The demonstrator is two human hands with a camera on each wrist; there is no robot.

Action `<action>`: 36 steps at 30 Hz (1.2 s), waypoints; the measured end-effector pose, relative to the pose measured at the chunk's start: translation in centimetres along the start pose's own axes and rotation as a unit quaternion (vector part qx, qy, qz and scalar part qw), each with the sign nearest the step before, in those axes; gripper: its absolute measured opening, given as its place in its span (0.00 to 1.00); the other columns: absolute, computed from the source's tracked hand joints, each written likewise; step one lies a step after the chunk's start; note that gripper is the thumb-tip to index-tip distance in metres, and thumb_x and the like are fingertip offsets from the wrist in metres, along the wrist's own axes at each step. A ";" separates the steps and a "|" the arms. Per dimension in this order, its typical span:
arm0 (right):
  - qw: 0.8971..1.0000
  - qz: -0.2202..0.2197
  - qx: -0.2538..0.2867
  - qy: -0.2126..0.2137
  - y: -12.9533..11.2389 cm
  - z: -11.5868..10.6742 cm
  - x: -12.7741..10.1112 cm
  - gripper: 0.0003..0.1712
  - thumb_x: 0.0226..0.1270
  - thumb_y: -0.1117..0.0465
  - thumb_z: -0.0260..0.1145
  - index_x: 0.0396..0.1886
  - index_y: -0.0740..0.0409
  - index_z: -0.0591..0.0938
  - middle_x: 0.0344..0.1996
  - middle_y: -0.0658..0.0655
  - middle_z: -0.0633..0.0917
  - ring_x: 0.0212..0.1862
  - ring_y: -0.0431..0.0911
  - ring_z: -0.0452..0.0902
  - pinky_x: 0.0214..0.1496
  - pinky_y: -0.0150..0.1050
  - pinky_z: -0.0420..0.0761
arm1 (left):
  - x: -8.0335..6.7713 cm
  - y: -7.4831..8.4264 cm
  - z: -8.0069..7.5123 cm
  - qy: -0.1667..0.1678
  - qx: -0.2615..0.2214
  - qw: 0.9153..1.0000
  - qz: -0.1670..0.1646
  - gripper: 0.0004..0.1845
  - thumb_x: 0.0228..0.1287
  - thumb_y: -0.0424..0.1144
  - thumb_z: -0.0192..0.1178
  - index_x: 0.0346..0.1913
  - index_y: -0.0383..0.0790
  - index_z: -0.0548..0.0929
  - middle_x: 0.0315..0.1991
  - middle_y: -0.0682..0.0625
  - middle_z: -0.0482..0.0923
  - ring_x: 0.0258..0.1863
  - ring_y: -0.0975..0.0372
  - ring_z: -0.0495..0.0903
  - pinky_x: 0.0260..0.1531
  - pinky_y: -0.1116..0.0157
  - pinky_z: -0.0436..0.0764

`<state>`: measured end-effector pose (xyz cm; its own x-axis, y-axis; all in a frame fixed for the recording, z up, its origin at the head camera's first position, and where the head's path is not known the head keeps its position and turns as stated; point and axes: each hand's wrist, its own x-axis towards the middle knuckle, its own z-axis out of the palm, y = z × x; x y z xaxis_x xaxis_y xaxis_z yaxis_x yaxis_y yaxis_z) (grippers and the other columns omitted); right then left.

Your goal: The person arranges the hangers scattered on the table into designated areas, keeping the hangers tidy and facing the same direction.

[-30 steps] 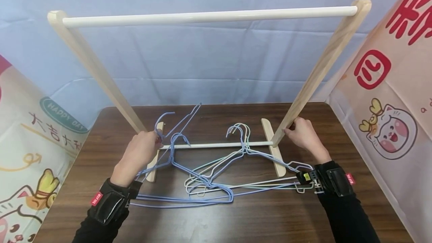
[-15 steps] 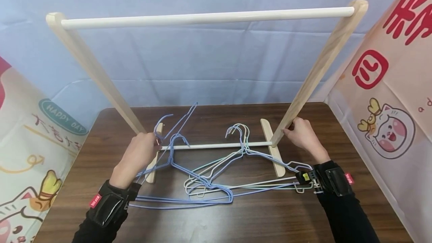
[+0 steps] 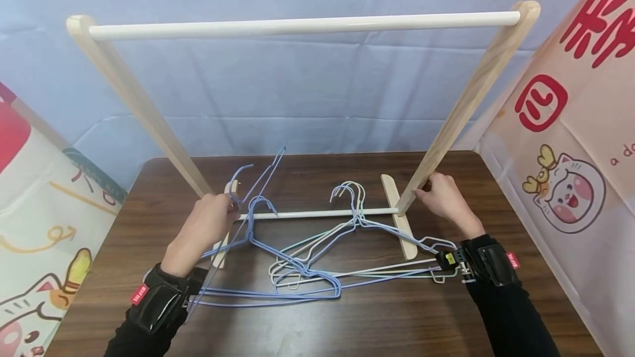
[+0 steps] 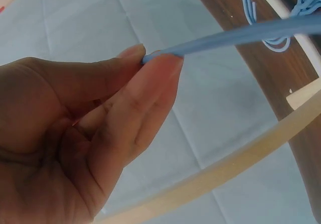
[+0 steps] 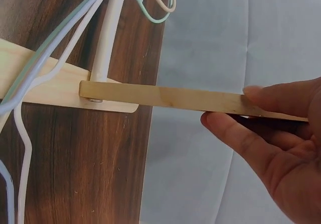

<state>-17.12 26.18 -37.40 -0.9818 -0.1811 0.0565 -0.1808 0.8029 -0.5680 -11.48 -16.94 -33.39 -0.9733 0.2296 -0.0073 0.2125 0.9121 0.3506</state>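
Observation:
A blue wire hanger (image 4: 235,37) is pinched between the thumb and fingers of my left hand (image 3: 205,222), raised and tilted beside the rack's left post (image 3: 144,103). My right hand (image 3: 448,203) grips the lower part of the right wooden post (image 5: 175,97) between thumb and fingers. More blue hangers (image 3: 297,262) lie on the table in front of the rack, their hooks near the lower white rod (image 3: 307,214). To their right is a bunch of white, green and blue hangers (image 3: 358,203), partly behind my right wrist strap. My left palm hides part of the held hanger.
The rack's upper white rod (image 3: 302,27) spans high between the two posts. Its wooden feet, such as the right foot (image 3: 408,247), stand on the brown table (image 3: 317,329). A pale blue cloth (image 3: 278,87) hangs behind, with printed cloths (image 3: 565,180) at both sides.
The held hanger has tilted slightly left, and its lower end now shows across my left wrist strap. The printed cloth at the left has shifted. My right hand stays on the post.

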 end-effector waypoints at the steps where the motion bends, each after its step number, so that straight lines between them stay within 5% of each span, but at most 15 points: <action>1: 1.000 -0.002 0.000 0.000 0.0 0.0 0.0 0.14 0.59 0.71 0.61 0.41 0.79 0.75 0.28 0.70 0.80 0.25 0.51 0.76 0.22 0.39 0.70 | 0.0 0.0 0.0 0.003 0.002 1.000 0.003 0.02 0.55 0.28 0.60 0.30 0.31 0.82 0.19 0.50 0.78 0.17 0.61 0.69 0.18 0.63 0.69; 16: 0.999 -0.045 -0.010 -0.007 0.7 -0.2 0.2 0.13 0.59 0.71 0.62 0.41 0.78 0.75 0.30 0.71 0.81 0.30 0.57 0.79 0.25 0.41 0.74 | 0.0 1.3 -0.7 0.048 -0.004 0.998 0.028 0.07 0.53 0.29 0.61 0.20 0.38 0.80 0.16 0.53 0.75 0.19 0.56 0.74 0.22 0.56 0.72; 24: 0.999 -0.051 -0.013 -0.007 0.7 -0.1 0.2 0.13 0.58 0.71 0.62 0.40 0.78 0.75 0.29 0.70 0.81 0.29 0.56 0.79 0.24 0.40 0.74 | 0.1 2.3 -1.1 0.040 -0.033 0.999 0.011 0.04 0.54 0.29 0.61 0.24 0.34 0.81 0.13 0.54 0.72 0.17 0.60 0.68 0.19 0.63 0.67; 36: 0.999 -0.053 -0.010 -0.008 0.6 -0.2 0.2 0.12 0.58 0.71 0.62 0.40 0.77 0.75 0.29 0.70 0.81 0.29 0.56 0.79 0.24 0.40 0.74 | 0.2 2.8 -2.1 0.055 -0.038 0.998 -0.012 0.04 0.53 0.30 0.62 0.27 0.30 0.80 0.21 0.45 0.80 0.23 0.53 0.78 0.24 0.57 0.74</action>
<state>-17.42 26.76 -37.61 -0.9560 -0.2751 0.1020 -0.2852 0.7900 -0.5428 -11.21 -15.04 -30.45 -0.9826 0.1651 0.0847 0.1855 0.8876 0.4217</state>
